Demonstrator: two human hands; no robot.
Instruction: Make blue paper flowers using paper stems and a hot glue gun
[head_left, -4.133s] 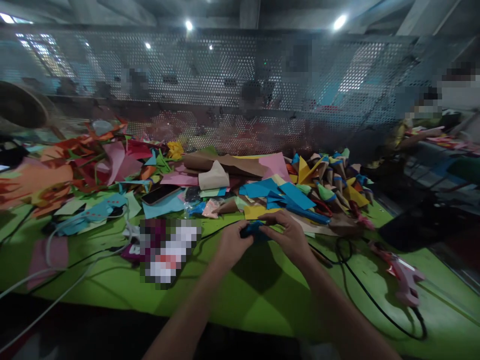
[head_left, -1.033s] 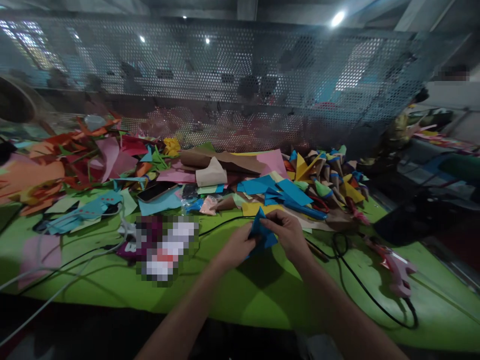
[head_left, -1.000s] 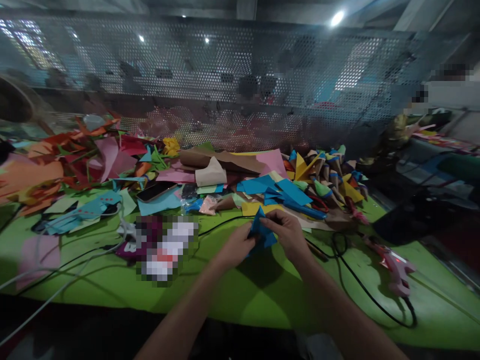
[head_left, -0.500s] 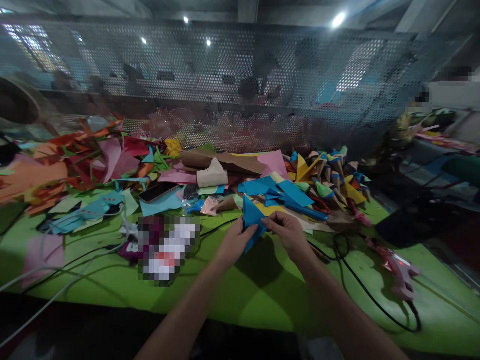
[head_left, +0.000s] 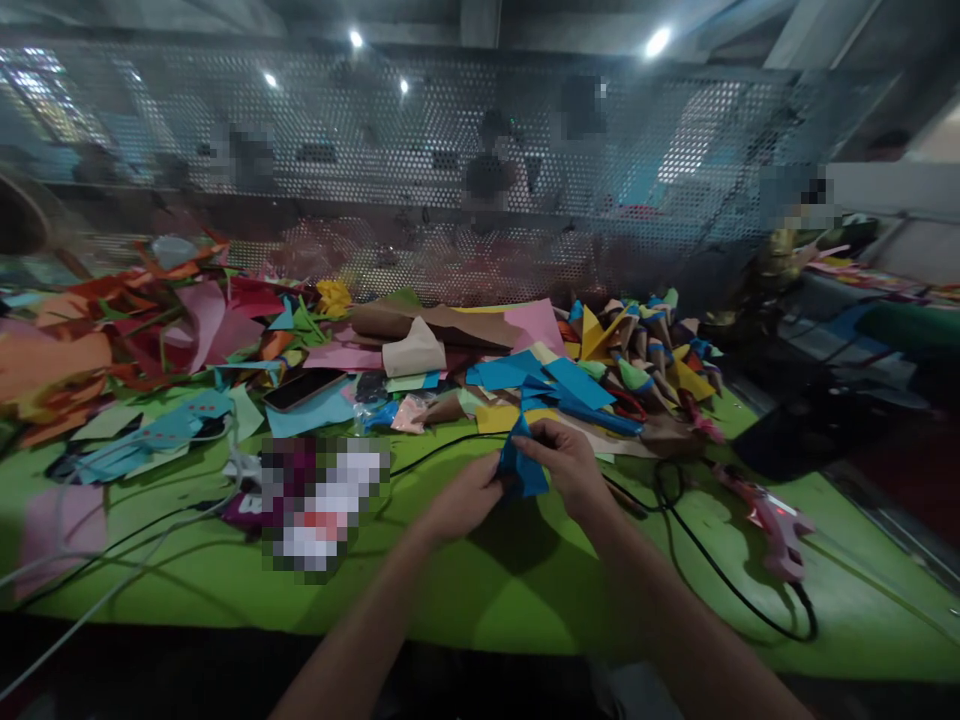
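A folded piece of blue paper (head_left: pixel 531 474) is held up above the green table, with a pointed tip at its top. My left hand (head_left: pixel 471 498) is closed on its left side, thumb on the near face. The thumb and fingers of my right hand (head_left: pixel 564 460) pinch its upper right edge. Part of the paper is hidden behind my fingers. Just beyond my hands lie flat blue paper pieces (head_left: pixel 576 384) and a yellow sheet (head_left: pixel 495 418).
A pink glue gun (head_left: pixel 784 530) with a black cord lies at the right. On the left are a power strip (head_left: pixel 244 505), white cables and a phone (head_left: pixel 304 390). Coloured paper scraps (head_left: pixel 52 365) and several paper cones (head_left: pixel 660 350) line the back, before a perforated metal screen (head_left: pixel 420 210).
The blue paper, low and mostly hidden at first, was raised and showed a broad triangular face half a second ago. Now it is turned more edge-on between my hands. The view shifted slightly.
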